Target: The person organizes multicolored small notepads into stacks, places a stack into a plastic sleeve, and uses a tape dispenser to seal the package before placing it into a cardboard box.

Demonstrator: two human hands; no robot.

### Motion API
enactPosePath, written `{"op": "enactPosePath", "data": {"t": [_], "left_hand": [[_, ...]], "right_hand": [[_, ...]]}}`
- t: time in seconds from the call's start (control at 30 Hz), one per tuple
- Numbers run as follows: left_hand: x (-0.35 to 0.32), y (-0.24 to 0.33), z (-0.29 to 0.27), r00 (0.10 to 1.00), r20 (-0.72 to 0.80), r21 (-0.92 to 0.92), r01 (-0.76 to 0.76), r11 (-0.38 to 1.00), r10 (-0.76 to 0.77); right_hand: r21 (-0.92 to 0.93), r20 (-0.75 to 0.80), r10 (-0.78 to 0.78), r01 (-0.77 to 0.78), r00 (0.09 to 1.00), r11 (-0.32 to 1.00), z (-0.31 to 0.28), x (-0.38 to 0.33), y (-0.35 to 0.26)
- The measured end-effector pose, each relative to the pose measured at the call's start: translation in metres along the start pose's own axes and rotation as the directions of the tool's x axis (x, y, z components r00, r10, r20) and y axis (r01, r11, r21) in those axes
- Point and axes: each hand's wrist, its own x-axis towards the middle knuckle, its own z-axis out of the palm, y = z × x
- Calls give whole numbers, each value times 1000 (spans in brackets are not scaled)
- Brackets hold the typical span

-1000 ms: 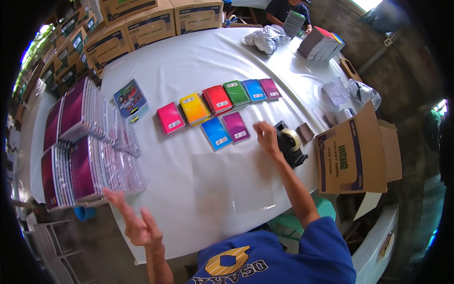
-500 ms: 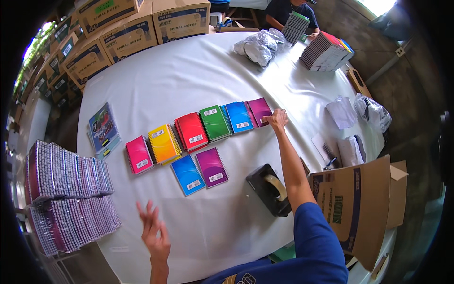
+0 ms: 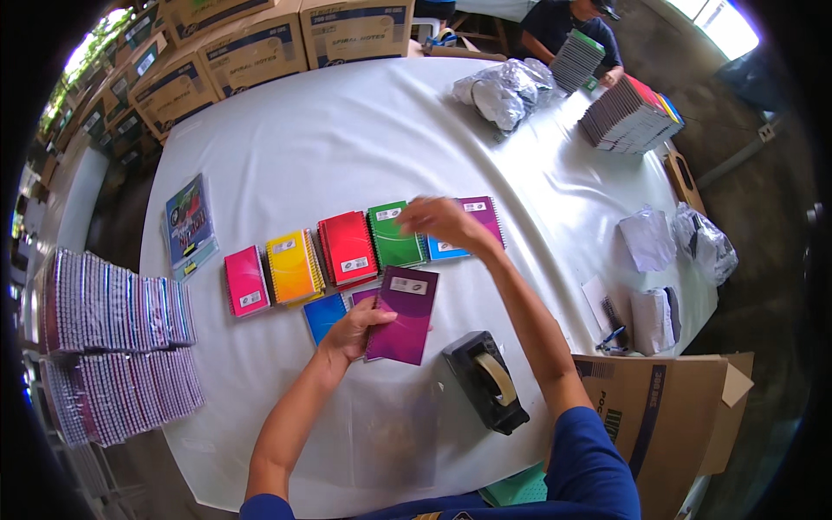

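My left hand [image 3: 351, 332] grips a purple spiral notebook [image 3: 406, 316] by its edge, thumb on the cover, held above the table. Beneath it lie a blue notebook [image 3: 323, 319] and another purple one, both partly covered. Behind runs a slanting row of spiral notebook piles: pink [image 3: 246, 282], yellow [image 3: 293, 264], red [image 3: 347, 249], green [image 3: 394, 243], blue [image 3: 446, 250] and purple [image 3: 485, 217]. Over the green and blue piles hangs my right hand [image 3: 446, 221], its fingers smeared by motion. It hides part of the blue pile.
A black tape dispenser [image 3: 485, 381] stands near my right forearm. Wrapped notebook stacks [image 3: 121, 303] rise at the left, beside a flat packet [image 3: 189, 225]. An open carton [image 3: 667, 416] is at right. Across the table, a person [image 3: 568, 35] handles a green notebook stack [image 3: 577, 61].
My left hand has moved up from the near table and now holds a purple notebook. My right hand has swung left from the purple pile to above the green and blue ones.
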Motion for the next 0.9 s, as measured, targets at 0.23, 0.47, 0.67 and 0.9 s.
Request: {"op": "enactPosePath", "data": {"t": [0.23,0.47,0.67,0.9], "left_hand": [[-47,-31,-54,878,-398,-107,-332,937,265],[-63,-25,-72,899,-322,-99,-344,934,297],[-80,-30,-78,875,-369,-120,-380,917,314],[-101,-53,-96,937,-298,-19,-196,980,181]], "right_hand": [[-410,-318,487,-581,813,703,71,-2,74],[-384,-407,576,-705,709,596,54,8,74],[-63,-96,589,-596,802,801,47,6,-26],[-150,715,-111,307,690,940,112,25,-136]]}}
